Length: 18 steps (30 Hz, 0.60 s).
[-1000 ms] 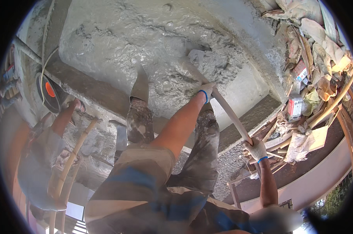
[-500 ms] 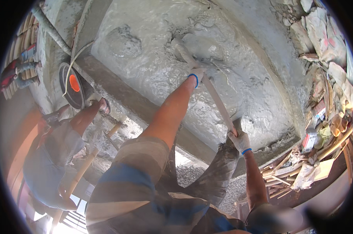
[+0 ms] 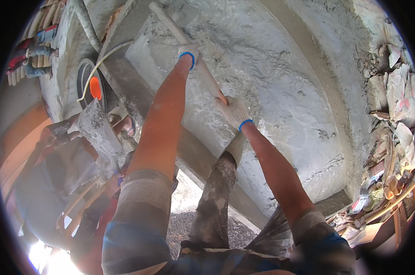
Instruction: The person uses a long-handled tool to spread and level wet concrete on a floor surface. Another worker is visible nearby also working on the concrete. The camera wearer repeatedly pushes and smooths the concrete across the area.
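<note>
A long wooden handle (image 3: 207,79) slants over the wet grey cement mix (image 3: 271,96). My left hand (image 3: 188,49), in a pale work glove with a blue cuff, is closed around it partway along. Nearer to me, my right hand (image 3: 235,111), gloved the same way, grips the handle's lower part. The far part of the tool runs up toward the top of the view; its working head cannot be made out. One of my legs (image 3: 216,197), in mud-caked trousers, reaches to the edge of the mix.
A low concrete ledge (image 3: 196,158) borders the mix. To the left, a co-worker (image 3: 51,192) bends beside a cement-coated flat blade (image 3: 97,130). A dark bucket (image 3: 82,75) with something orange stands behind. Torn sacks (image 3: 400,105) and wood scraps (image 3: 390,211) lie along the right.
Both my hands and the handle have moved left and farther away; the right hand has come nearer the left. A co-worker's flat cement-coated blade has come into view at the left.
</note>
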Each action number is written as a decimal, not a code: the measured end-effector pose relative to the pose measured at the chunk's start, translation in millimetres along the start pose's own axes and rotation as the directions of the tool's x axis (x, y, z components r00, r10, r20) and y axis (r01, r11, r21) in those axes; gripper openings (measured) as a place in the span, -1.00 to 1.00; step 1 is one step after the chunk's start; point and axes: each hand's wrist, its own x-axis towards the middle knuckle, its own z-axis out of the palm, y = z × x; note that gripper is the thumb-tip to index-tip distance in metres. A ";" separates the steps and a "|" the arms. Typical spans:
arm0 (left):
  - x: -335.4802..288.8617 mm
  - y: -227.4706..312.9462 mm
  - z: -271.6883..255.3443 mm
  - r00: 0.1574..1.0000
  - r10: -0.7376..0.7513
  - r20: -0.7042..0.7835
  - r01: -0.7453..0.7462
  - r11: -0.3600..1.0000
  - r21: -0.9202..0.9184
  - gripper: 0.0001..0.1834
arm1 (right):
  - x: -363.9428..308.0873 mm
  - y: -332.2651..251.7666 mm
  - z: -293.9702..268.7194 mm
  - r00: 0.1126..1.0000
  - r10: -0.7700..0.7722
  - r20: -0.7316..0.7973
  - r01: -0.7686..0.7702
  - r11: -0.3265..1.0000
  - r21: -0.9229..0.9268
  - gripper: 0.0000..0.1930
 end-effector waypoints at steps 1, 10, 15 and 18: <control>23.9 -1.1 -26.6 0.989 0.116 -0.087 -0.096 0.974 0.205 -0.44 | 32.6 -24.1 19.0 0.996 -0.088 -0.004 0.088 0.996 0.020 -0.31; -11.2 -18.9 -61.4 0.998 -0.056 -0.037 0.066 0.699 0.712 -0.45 | 37.5 -60.9 67.7 0.984 0.047 0.171 -0.104 0.934 0.343 -0.37; -131.6 -47.2 -2.3 0.995 -0.040 -0.090 0.091 0.716 0.692 -0.49 | -88.6 9.4 41.9 0.985 0.145 0.098 -0.170 0.925 0.340 -0.32; -220.3 -45.7 73.3 0.990 -0.136 -0.044 0.134 0.774 0.619 -0.50 | -171.2 71.1 -10.5 0.977 0.207 0.044 -0.208 0.905 0.371 -0.33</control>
